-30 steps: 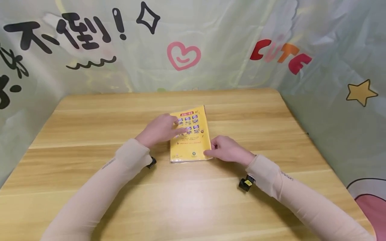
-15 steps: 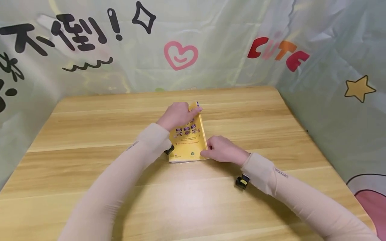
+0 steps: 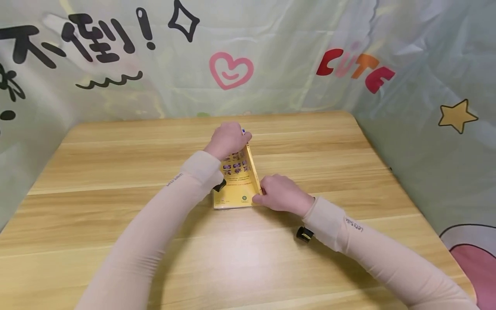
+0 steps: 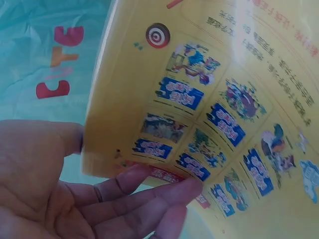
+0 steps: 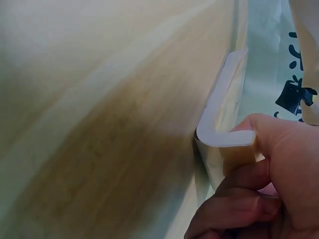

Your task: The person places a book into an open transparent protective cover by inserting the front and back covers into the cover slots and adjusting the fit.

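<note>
A yellow paperback book with a glossy clear cover lies on the wooden table in the head view, its right side bent upward. At its far right corner my left hand grips the edge. The left wrist view shows the thumb on one side and the fingers across the printed yellow cover. My right hand pinches the near right edge. In the right wrist view, the white page edges curve up sharply into the grasp of the right thumb and fingers.
The wooden table spreads around the book on every side. A pale printed curtain hangs behind and beside it. Small black cameras, such as the one on the right wrist, stick out beneath the wrists.
My left hand has moved from the book's left side to its far right corner and taken hold there. The book's right side has risen from flat to bent up. My right hand keeps its hold.
</note>
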{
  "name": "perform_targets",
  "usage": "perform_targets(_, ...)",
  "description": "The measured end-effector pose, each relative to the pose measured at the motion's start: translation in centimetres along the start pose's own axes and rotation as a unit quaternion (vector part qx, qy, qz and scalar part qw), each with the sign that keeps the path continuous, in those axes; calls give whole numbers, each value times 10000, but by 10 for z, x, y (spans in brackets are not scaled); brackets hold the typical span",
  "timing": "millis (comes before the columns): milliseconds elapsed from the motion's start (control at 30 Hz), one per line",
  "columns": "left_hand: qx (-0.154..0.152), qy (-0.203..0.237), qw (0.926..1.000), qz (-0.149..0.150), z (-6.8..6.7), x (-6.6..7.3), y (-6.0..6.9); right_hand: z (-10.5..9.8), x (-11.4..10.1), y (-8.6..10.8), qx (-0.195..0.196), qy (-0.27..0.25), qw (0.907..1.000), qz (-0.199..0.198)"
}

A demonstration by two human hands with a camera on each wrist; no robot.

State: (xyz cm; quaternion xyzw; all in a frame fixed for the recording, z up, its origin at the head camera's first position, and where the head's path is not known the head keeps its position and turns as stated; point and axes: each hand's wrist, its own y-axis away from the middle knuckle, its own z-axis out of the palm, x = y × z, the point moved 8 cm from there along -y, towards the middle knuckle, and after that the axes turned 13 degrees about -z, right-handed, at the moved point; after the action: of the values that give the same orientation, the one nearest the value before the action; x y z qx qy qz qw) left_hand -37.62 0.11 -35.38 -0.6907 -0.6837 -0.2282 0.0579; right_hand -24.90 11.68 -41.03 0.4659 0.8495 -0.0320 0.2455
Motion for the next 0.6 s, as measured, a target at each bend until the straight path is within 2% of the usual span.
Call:
perform_targets(300,140,121,9998,5,-4,-1,2,1,-5,0,-41,33,10000,-14)
perform_targets(600,41,210,9997,-134,-3,-1,4,0,-6,-1,-13,224,9997,-6)
